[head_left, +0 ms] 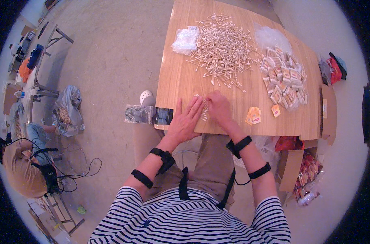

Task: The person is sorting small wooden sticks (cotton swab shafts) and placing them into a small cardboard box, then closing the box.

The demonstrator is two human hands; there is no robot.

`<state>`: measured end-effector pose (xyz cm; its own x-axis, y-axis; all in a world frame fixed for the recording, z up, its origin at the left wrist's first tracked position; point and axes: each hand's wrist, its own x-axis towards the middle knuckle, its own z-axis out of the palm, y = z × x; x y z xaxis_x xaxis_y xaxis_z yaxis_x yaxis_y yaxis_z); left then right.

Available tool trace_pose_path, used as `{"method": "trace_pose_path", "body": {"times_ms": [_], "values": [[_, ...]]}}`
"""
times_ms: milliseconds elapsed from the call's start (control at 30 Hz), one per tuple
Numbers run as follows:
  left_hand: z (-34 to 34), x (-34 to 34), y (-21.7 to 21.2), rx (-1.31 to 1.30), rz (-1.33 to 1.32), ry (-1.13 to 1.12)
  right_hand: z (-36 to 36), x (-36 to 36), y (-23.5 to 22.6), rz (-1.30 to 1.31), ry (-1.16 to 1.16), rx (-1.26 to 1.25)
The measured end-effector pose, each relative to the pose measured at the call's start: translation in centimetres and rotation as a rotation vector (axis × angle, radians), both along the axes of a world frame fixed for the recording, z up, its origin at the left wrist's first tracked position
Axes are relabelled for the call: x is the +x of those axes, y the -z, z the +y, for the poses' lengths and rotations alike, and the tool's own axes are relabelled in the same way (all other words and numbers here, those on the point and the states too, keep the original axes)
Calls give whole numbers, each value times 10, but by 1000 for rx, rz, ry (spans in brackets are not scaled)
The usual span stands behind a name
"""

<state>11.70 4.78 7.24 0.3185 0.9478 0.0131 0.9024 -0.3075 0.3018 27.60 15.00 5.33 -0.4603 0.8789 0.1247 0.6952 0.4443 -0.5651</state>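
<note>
My left hand [187, 120] lies nearly flat at the table's near edge, its fingers stretched out. A small row of cotton swabs [204, 111] lies along the side of its fingers, between my two hands. My right hand [219, 106] is closed, with its curled fingertips on the swabs; the fingertips are partly hidden. Beyond both hands spreads a big loose heap of cotton swabs [223, 51]. To the right lies a pile of small packed swab bundles [285, 79] in clear film. Nearer me are several orange-and-white cards [254, 115] and a single card [276, 110].
The wooden table [174, 81] also bears clear plastic bags [185, 41] and a sheet of film [272, 37]. A clear packet [139, 114] juts past its left edge. Cardboard boxes [291, 171] stand at lower right. Another person [24, 168] sits far left beside a sack [69, 112].
</note>
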Motion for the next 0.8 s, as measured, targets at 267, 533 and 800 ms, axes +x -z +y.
{"method": "trace_pose_path", "body": {"times_ms": [267, 533, 800], "values": [[-1, 0, 4, 16, -13, -7, 52, -24, -2, -172, 339, 112], [-2, -1, 2, 23, -11, -13, 65, -3, -16, -199, 361, -32], [0, 1, 3, 28, -1, 1, 15, 26, 0, -116, 259, 134]]}}
